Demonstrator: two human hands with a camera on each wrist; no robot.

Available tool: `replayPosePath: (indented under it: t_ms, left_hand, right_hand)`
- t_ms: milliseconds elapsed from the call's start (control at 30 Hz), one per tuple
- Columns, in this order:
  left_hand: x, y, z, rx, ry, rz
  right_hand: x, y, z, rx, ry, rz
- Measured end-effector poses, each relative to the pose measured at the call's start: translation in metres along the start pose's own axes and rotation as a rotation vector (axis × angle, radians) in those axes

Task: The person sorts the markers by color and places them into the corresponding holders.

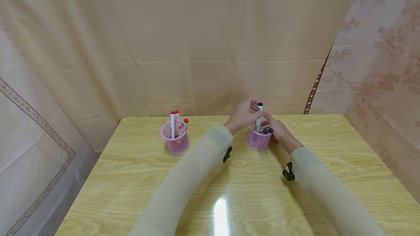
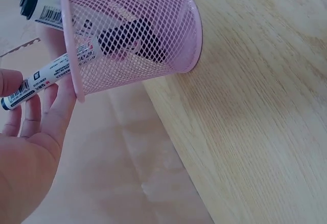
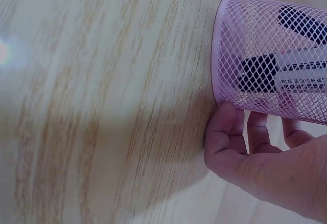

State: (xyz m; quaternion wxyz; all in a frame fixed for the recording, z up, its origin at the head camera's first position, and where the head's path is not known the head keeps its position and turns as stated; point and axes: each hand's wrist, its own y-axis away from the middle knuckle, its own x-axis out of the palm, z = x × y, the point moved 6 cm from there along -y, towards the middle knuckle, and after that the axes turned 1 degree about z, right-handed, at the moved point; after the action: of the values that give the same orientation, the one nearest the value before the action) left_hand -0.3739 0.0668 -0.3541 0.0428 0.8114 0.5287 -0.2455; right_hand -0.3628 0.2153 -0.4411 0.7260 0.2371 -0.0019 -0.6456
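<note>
A pink mesh pen cup (image 1: 258, 142) stands upright near the far edge of the table, right of centre. Between its thumb and fingers, my left hand (image 1: 244, 115) pinches the upper end of a black-and-white whiteboard marker (image 2: 46, 76), whose lower part is inside the cup. My right hand (image 1: 279, 131) holds the cup from its right side; in the right wrist view its curled fingers (image 3: 259, 137) touch the mesh near the base. Two other black-ended markers (image 1: 267, 131) lean inside the same cup at the right rim.
To the left, a second pink mesh cup (image 1: 172, 146) holds red-capped markers (image 1: 172, 125). Both stand on a wood-grain table (image 1: 131, 177). Behind hangs a beige cloth (image 1: 183, 46), with a floral curtain (image 1: 377, 57) on the right. Light glares off the table's front.
</note>
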Motion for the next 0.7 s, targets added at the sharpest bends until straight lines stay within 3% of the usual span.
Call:
replayPosePath:
  t_ms: [467,700]
  left_hand:
    - [0.0068,0.0041,-0.0057,0.155,-0.153,0.032]
    - [0.0093,0.0063,-0.0033,0.186,-0.177,0.049]
  right_hand:
    - [-0.0001,-0.0013,-0.0011,-0.002,-0.009,0.003]
    - [0.0002,-0.0017,-0.0017,0.014,-0.057,-0.023]
